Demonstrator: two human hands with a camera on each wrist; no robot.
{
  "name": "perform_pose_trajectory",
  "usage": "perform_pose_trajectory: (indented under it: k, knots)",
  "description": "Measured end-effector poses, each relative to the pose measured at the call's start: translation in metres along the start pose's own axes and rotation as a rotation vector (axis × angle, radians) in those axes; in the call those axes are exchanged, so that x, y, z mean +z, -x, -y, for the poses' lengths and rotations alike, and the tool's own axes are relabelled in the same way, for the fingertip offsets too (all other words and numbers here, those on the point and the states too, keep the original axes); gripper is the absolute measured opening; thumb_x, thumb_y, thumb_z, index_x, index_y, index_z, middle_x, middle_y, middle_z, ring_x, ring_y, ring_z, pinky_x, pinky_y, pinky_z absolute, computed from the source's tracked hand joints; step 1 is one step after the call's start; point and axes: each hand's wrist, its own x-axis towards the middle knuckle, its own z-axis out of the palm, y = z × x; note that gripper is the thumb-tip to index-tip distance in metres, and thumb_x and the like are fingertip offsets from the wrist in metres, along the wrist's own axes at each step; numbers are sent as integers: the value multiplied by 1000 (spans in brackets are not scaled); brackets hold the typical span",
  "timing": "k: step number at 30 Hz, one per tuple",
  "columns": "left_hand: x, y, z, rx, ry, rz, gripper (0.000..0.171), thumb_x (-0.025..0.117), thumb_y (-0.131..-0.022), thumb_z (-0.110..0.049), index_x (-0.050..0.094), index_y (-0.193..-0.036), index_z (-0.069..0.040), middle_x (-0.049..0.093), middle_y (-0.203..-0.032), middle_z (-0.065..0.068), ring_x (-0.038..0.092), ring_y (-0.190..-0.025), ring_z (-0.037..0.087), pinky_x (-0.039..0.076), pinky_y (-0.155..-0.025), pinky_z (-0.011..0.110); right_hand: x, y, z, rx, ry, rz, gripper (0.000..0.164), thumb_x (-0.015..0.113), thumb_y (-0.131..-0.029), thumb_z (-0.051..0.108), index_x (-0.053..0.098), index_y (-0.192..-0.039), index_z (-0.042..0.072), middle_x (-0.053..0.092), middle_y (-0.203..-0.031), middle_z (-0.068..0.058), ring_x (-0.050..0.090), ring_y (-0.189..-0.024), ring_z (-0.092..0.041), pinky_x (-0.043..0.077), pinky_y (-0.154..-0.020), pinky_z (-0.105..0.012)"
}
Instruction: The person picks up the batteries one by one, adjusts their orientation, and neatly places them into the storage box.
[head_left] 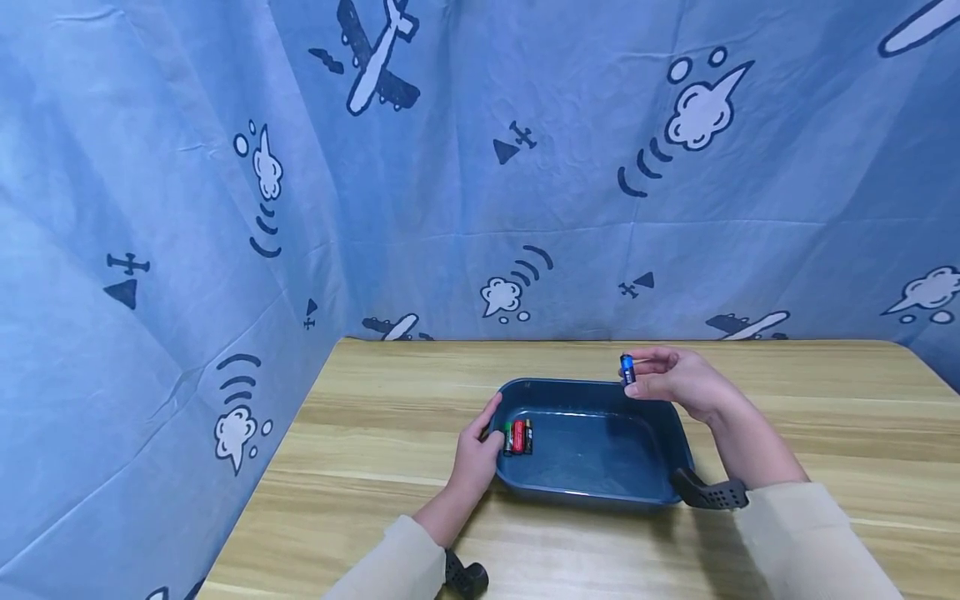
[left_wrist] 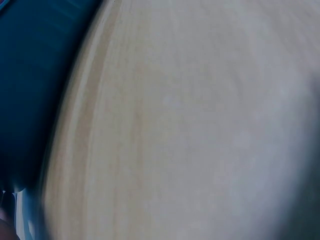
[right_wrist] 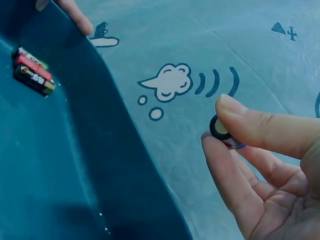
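Note:
A dark blue plastic basin sits on the table, its left rim gripped by my left hand with the thumb over the edge. Between thumb and fingertips, my right hand pinches a blue battery above the basin's far right rim. The right wrist view shows one end of that battery facing the camera. Side by side at the left inside the basin lie a green-and-black battery, a red battery and a black battery with a gold end. Only the basin's outer wall fills the left wrist view's edge.
The wood-grain table extends around the basin on all sides. A blue cloth printed with planes and clouds hangs behind the table and along its left side. Black wrist straps are worn by both arms.

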Motion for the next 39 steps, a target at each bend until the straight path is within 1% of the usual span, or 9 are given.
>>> perform_pose_trajectory:
  k: [6, 9, 13, 17, 21, 23, 29, 31, 39]
  knots:
    - [0, -1, -2, -15, 2, 1, 56, 41, -86, 5, 45, -138, -14, 36, -146, 4, 27, -135, 24, 30, -102, 37, 2, -1, 2, -15, -39, 24, 66, 72, -76, 6, 37, -129, -14, 60, -101, -10, 63, -84, -13, 54, -77, -29]
    - [0, 0, -6, -18, 13, 8, 55, 41, -86, 6, 45, -138, -12, 35, -146, 4, 27, -135, 25, 30, -102, 38, 4, -3, 2, -14, -57, 29, 67, 73, -76, 5, 37, -129, -14, 60, -102, -9, 63, -84, -13, 54, -77, -29]
    - [0, 5, -21, -12, 26, 21, 54, 41, -85, 8, 43, -138, -5, 34, -146, 11, 26, -135, 30, 29, -102, 41, 6, -4, 3, -11, -67, 27, 67, 73, -75, 5, 38, -129, -14, 61, -101, -9, 63, -84, -14, 54, -77, -30]
    - [1, 11, -35, -14, 5, 26, 54, 39, -84, 8, 41, -138, 0, 33, -145, 16, 26, -134, 32, 30, -102, 41, 8, -6, 3, -8, -72, 27, 67, 73, -75, 5, 38, -129, -14, 61, -100, -8, 63, -84, -14, 54, -77, -30]
    - [1, 11, -38, -30, 4, 23, 54, 39, -85, 8, 42, -138, -1, 32, -146, 14, 26, -135, 30, 30, -102, 39, 11, -7, 4, -6, -71, 30, 67, 73, -75, 5, 38, -129, -14, 61, -99, -8, 63, -83, -14, 54, -77, -30]
    - [2, 10, -36, -28, 4, 23, 54, 39, -85, 8, 42, -138, -1, 32, -146, 15, 26, -135, 30, 29, -103, 40, 12, -7, 5, -8, -82, 34, 66, 73, -75, 4, 38, -128, -15, 61, -98, -8, 64, -83, -14, 54, -77, -31]
    - [1, 0, -8, -18, 17, 21, 56, 40, -85, 7, 43, -139, -8, 33, -146, 10, 25, -135, 27, 28, -104, 40, 18, -9, 5, -25, -107, 50, 64, 72, -75, 1, 38, -127, -15, 61, -96, -7, 63, -82, -14, 54, -76, -30]
    - [1, -1, -2, -10, 16, 16, 56, 40, -85, 6, 43, -139, -10, 33, -147, 9, 25, -136, 26, 28, -104, 39, 20, -10, 4, -31, -117, 58, 64, 72, -75, 0, 38, -127, -16, 61, -95, -7, 63, -81, -14, 54, -76, -30]
    - [1, 1, -2, -20, 2, 0, 57, 40, -85, 5, 44, -139, -14, 35, -146, 4, 27, -135, 22, 30, -103, 36, 26, -12, 5, -39, -156, 67, 63, 70, -75, -3, 37, -127, -17, 62, -93, -6, 64, -80, -13, 55, -74, -30]
